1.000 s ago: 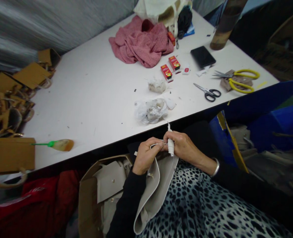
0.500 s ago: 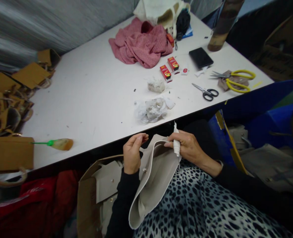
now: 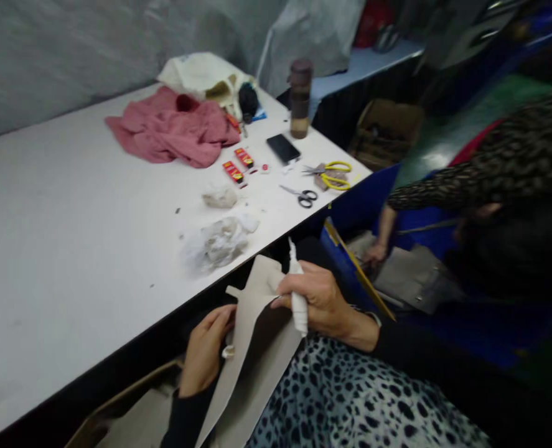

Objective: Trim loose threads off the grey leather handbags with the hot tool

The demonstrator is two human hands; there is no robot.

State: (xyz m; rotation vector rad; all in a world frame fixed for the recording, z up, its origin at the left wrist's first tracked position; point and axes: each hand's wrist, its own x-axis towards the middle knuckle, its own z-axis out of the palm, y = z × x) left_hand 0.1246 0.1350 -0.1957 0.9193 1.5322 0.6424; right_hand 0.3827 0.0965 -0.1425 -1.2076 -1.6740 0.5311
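Note:
A light grey bag (image 3: pixel 243 348) leans above my lap, its mouth gaping toward me and a metal fitting (image 3: pixel 228 352) on its outer left side. My right hand (image 3: pixel 320 298) pinches the bag's upper rim. The same hand also holds a slim tool wrapped in white (image 3: pixel 299 305), pointed at its upper end. On the other side my left hand (image 3: pixel 208 348) is closed against the bag's outer face, near the fitting. Its fingertips are partly hidden there.
Crumpled white plastic (image 3: pixel 219 242), black scissors (image 3: pixel 304 196), yellow-handled scissors (image 3: pixel 334 174), a phone (image 3: pixel 283 149), small red boxes (image 3: pixel 233 173), a pink cloth (image 3: pixel 177 127) and a bottle (image 3: pixel 300 102) lie or stand on the white table (image 3: pixel 93 249). At right, another person's hand (image 3: pixel 377 252) reaches among grey bags.
The view has swung right, bringing a co-worker into sight. My left hand has moved from above the bag's rim down against its outer side. The right hand keeps the tool and rim.

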